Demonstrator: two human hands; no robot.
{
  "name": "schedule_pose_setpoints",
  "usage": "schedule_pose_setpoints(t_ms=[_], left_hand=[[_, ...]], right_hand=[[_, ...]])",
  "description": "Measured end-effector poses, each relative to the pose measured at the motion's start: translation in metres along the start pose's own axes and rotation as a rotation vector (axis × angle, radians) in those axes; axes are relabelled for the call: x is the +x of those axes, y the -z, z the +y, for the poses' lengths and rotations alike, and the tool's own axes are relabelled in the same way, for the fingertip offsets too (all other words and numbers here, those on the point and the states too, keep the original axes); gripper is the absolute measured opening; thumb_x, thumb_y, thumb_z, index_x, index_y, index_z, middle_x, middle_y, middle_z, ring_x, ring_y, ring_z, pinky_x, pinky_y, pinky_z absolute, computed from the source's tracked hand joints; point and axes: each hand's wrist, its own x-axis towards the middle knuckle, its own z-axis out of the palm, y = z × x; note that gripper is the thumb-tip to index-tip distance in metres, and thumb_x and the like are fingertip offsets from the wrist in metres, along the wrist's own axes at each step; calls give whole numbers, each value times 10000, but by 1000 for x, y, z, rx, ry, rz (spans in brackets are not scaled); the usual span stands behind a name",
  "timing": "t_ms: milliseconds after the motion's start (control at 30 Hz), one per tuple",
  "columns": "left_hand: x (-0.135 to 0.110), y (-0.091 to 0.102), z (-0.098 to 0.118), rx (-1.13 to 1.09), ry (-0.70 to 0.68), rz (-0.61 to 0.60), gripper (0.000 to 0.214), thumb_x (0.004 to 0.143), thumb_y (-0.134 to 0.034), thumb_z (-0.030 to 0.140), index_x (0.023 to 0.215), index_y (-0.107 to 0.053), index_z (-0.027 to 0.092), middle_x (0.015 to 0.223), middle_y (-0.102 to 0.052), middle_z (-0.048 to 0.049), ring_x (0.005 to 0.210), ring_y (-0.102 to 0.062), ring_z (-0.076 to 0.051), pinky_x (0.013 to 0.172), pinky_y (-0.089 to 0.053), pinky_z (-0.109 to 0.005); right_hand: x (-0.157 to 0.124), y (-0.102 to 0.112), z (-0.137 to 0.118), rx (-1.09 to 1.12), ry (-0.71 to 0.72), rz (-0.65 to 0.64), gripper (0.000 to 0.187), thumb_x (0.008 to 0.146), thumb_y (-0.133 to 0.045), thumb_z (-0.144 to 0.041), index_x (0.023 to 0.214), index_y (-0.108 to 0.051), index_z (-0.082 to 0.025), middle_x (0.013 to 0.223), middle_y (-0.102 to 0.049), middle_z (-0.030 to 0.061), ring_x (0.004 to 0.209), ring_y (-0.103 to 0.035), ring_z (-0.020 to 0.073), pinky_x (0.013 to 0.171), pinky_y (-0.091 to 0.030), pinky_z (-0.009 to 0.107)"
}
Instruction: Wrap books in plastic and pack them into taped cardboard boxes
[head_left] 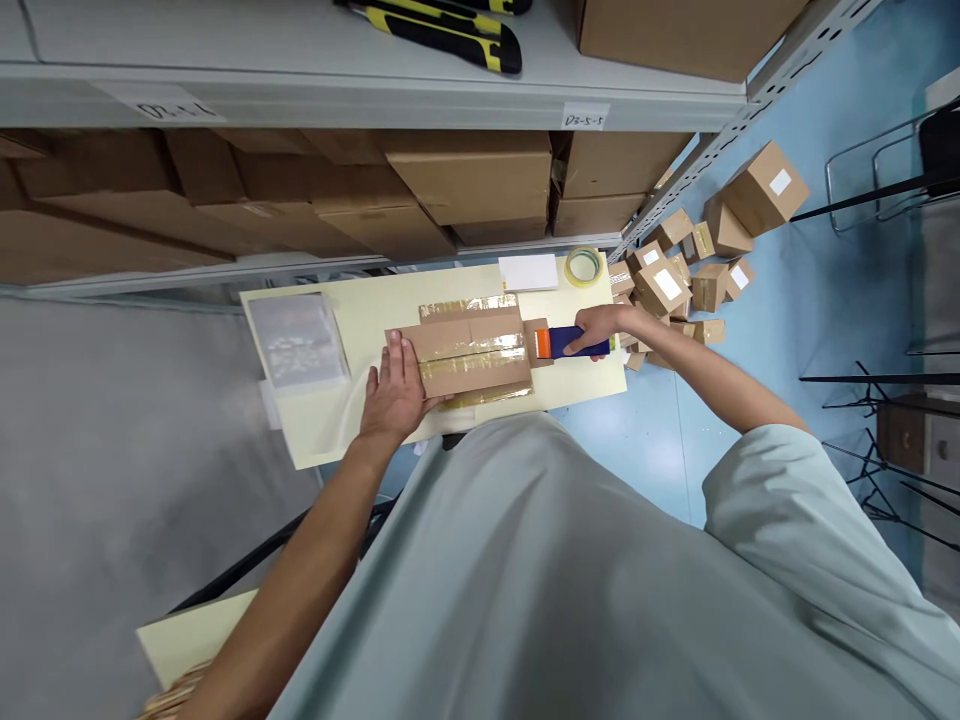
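Note:
A brown cardboard box [469, 355], its flaps shut and shiny tape along the seam, lies on a pale yellow table [375, 300]. My left hand [395, 390] lies flat on the box's left end with the fingers stretched out. My right hand [600, 325] is closed round the blue handle of a tape dispenser [564, 342] whose orange head sits at the box's right end.
A roll of tape [584, 265] and a white pad [529, 272] lie at the table's far edge, a clear plastic packet [296, 340] at its left. Several small taped boxes [697, 270] are piled on the blue floor to the right. Shelves with large cartons [472, 175] stand behind.

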Motion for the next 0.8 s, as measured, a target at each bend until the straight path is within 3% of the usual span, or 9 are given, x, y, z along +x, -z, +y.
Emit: schedule_pose_setpoints(t_ms=[167,300,400,500,633,800], left_hand=[[1,0,0,-1,-11,5,1242,989,-599,735,1755,-21,-52,1813,-49,-378,1707,-137,-507,1332,-214,-719],[0,0,0,-3,-16,14,1255,975,-616,740,1761,-18,-35,1816,-50,-371,1700,-145,-524,1319,-238,-734],[-1,-1,-2,-15,-19,18,1275,963,-625,750,1758,-22,-45,1817,-31,-370,1696,-144,-536,1317,-241,-736],[0,-5,-5,-27,-28,17,1301,948,-647,751,1755,-20,-54,1818,0,-367,1696,-140,-540,1320,-246,-725],[2,-12,-11,-35,-45,22,1314,937,-672,741,1759,-8,-40,1822,16,-356,1696,-134,-542,1324,-254,-705],[1,-14,-12,3,-54,44,1259,959,-667,692,1763,-17,-27,1822,11,-349,1692,-157,-539,1304,-305,-698]], right_hand=[[5,-13,-19,-154,-32,112,461,911,-837,-592,857,-779,-138,749,-807,96,725,-772,244,763,-570,343],[17,-32,-33,-321,-126,295,322,929,-812,-443,1021,-814,-135,897,-838,170,894,-818,343,843,-587,423],[27,-47,-32,-403,-265,477,376,900,-811,-359,1195,-796,-127,1094,-825,259,1077,-796,432,892,-583,508],[26,-53,-25,-393,-318,512,370,949,-749,-309,1270,-774,-126,1199,-802,281,1151,-773,438,902,-582,501],[8,-43,-35,-399,-309,596,335,1029,-678,-327,1278,-777,-125,1230,-796,267,1206,-746,417,950,-579,471],[-27,-13,-94,-399,-188,804,456,1078,-634,-453,1288,-756,-66,1255,-769,296,1235,-716,441,1025,-556,495]])
